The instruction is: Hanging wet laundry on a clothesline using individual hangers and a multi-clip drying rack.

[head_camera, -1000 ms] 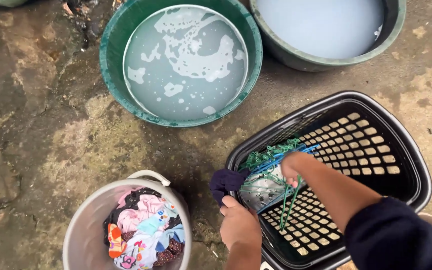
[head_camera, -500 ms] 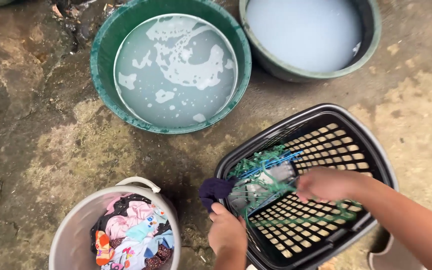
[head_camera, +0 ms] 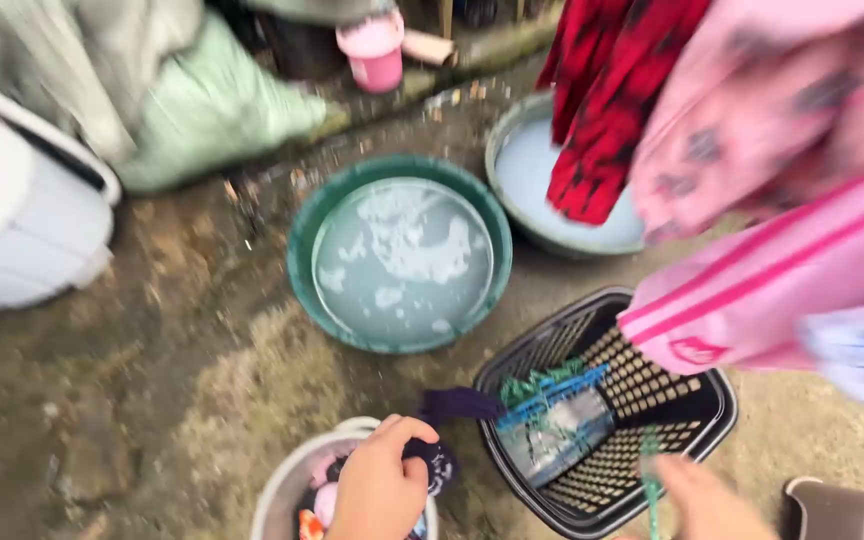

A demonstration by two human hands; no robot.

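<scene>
The dark purple garment (head_camera: 444, 430) drapes from the white bucket (head_camera: 287, 490) to the rim of the black laundry basket (head_camera: 697, 420). The left hand (head_camera: 380, 485) closes over its bucket end. The right hand (head_camera: 704, 500), blurred at the frame's bottom edge, seems to pinch a green cord (head_camera: 650, 475); its grip is unclear.
</scene>
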